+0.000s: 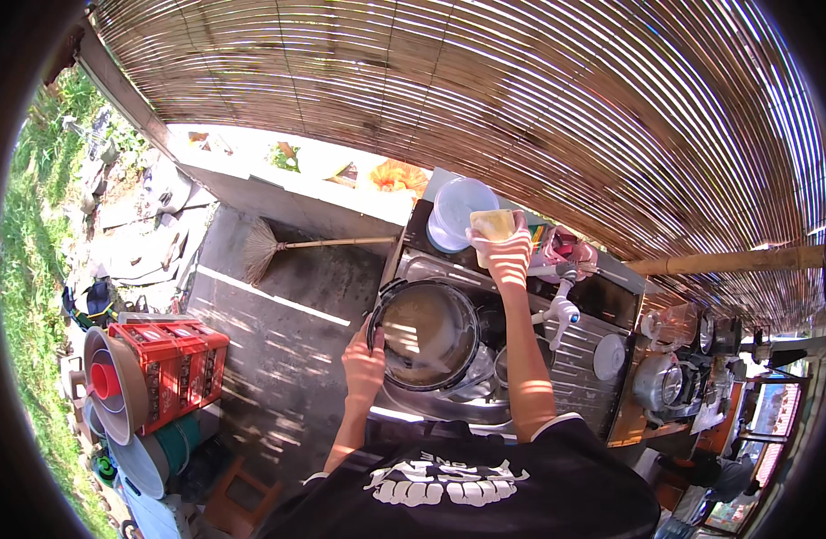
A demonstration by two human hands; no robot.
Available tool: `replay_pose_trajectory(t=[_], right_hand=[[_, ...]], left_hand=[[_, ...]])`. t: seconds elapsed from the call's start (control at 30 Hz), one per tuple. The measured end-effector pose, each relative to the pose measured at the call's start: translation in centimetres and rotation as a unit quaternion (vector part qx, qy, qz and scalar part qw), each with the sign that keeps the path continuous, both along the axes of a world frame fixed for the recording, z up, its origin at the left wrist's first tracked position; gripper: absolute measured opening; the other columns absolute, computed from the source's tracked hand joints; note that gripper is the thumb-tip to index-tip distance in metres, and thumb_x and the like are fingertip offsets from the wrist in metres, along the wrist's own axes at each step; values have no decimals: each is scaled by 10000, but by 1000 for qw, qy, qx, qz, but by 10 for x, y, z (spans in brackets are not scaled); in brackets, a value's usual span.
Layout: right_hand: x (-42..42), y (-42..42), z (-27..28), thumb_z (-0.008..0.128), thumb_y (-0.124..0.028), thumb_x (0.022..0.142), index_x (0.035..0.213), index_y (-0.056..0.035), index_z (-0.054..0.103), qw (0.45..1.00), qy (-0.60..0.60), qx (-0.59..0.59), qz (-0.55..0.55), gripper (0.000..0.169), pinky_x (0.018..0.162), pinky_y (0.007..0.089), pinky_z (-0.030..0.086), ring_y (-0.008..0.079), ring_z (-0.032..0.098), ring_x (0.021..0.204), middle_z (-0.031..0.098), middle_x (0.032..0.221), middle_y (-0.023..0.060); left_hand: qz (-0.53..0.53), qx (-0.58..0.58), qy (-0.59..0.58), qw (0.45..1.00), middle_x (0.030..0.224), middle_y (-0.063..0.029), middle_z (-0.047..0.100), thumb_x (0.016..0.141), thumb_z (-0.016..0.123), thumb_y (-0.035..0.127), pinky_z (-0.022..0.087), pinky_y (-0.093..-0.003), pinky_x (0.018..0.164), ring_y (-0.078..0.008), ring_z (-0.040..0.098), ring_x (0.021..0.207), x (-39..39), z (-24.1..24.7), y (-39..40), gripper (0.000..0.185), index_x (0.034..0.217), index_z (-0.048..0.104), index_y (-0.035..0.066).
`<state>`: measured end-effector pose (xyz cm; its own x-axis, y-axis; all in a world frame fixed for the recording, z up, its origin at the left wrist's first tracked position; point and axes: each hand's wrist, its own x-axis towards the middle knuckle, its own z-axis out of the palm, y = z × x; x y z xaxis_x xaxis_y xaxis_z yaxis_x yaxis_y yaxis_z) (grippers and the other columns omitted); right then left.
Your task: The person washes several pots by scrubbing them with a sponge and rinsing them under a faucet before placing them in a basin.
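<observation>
With the fingers at its rim, my left hand (364, 364) grips the left side of a large dark-rimmed pot (423, 333), which holds cloudy, brownish liquid with pale foam. The pot stands over the left part of a stainless steel sink unit (581, 357). Farther back, my right hand (504, 249) holds a yellowish block-like thing (492, 225), perhaps a sponge; its exact kind is unclear. Just left of that hand is a translucent plastic tub (461, 202). A white faucet (562, 311) stands right of my right forearm. Below the forearm, a metal bowl is partly hidden.
A white lid or dish (609, 357) lies on the drainboard. Farther right is a metal kettle (655, 383). A straw broom (261, 252) lies on the concrete floor at left, with red crates (187, 374) and basins nearer. A bamboo screen (453, 87) hangs behind the sink.
</observation>
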<state>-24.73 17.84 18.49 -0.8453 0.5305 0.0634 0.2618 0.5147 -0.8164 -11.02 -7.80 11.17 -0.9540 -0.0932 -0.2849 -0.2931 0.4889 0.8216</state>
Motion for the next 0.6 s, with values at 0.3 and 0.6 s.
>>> replay_pose_trajectory(t=[0.3,0.6], right_hand=[[-33,-10,-30,794,-167,622,1151,-18,418,996,42,-76,-7,666,812,356,507,263,630,899,609,1032,159],[16,6,-21,523,17,846,1336,-93,354,907,9,-416,71,530,884,304,449,165,551,982,552,1136,108]], left_hand=[[-40,-14,46,998,896,-197,635,933,563,233,480,-456,713,-397,616,820,-35,-7,-3,325,1216,585,76],[-69,-38,15,997,1053,-204,646,937,559,263,487,-438,826,-395,608,965,-40,-17,-4,352,1238,578,81]])
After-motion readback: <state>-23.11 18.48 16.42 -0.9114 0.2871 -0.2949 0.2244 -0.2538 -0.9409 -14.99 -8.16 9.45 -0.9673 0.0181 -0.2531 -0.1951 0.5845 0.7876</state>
